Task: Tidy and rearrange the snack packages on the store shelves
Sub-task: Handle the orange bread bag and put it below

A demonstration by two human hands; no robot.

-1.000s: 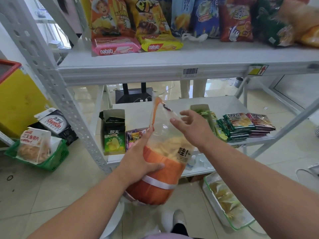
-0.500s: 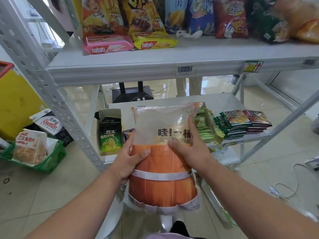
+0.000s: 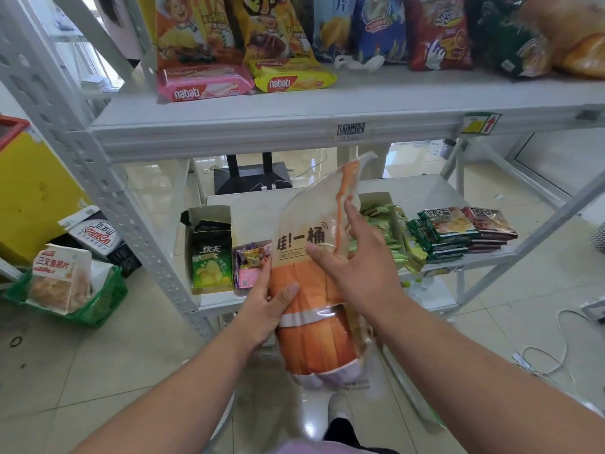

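Snack bag (image 3: pixel 314 290), large, with a clear upper half printed in black characters and an orange lower half crossed by a white band, held upright and slightly tilted in front of the lower shelf (image 3: pixel 425 191), above the tiled floor (image 3: pixel 98 371); its top corner reaches up to just below the edge of the upper shelf (image 3: pixel 294 103). Left hand (image 3: pixel 266 309) grips the bag's left side at the orange part, thumb across the front and fingers wrapped behind; right hand (image 3: pixel 357 267) lies against the bag's right side with fingers spread and nearly straight, thumb on the clear front panel below the printed characters, palm pressing the bag rather than closing round it.

Lower shelf: open carton of green chip packets (image 3: pixel 209 253) at left; beside it a small box of mixed wrapped sweets (image 3: pixel 250 267); behind the right hand a carton of green sachets (image 3: pixel 379 224); farther right two stacks of flat packets (image 3: pixel 465 234), one green, one dark red.

Upper shelf: pink wafer pack (image 3: pixel 203 83) and yellow wafer pack (image 3: pixel 291 77) lying flat at the front; a row of upright crisp bags (image 3: pixel 376 27) behind them; a barcode label (image 3: pixel 351 129) on the shelf edge.

Floor, left: green basket (image 3: pixel 98 303) holding a white-and-red packet (image 3: pixel 59 276); a yellow cabinet (image 3: pixel 29 198) behind it.
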